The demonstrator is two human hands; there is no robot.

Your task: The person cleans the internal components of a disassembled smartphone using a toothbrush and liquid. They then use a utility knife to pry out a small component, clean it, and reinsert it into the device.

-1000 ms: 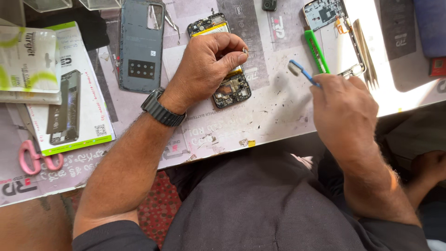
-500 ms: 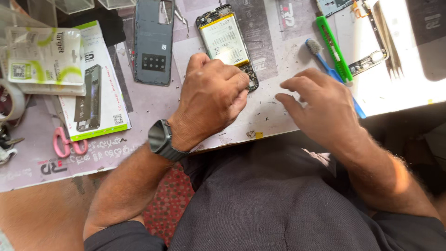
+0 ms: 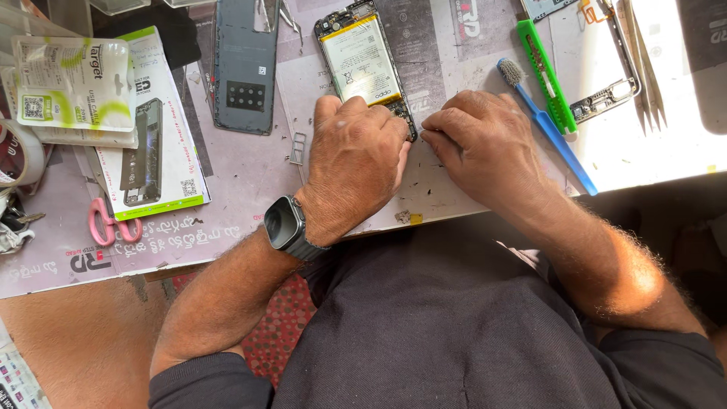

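Observation:
An opened phone (image 3: 360,64) lies face down on the work mat, its back removed and its pale battery showing. My left hand (image 3: 356,159), with a dark watch (image 3: 285,225) on the wrist, lies over the phone's near end and holds it down. My right hand (image 3: 477,144) is beside it, fingers curled, the fingertips touching the phone's near right corner. Whether those fingertips pinch anything is hidden. A blue brush (image 3: 545,125) lies on the mat just right of my right hand, untouched.
A grey back cover (image 3: 244,68) lies left of the phone, with a small metal tray (image 3: 298,149) below it. A green tool (image 3: 547,76), a narrow circuit part (image 3: 602,98) and tweezers (image 3: 644,45) sit at the right. Green-and-white packaging (image 3: 151,144), pink scissors (image 3: 106,223) and a tape roll (image 3: 19,151) lie at the left.
My right hand has put down the blue brush and moved left to the phone's near corner. My left hand slid down to the phone's near end, baring the battery.

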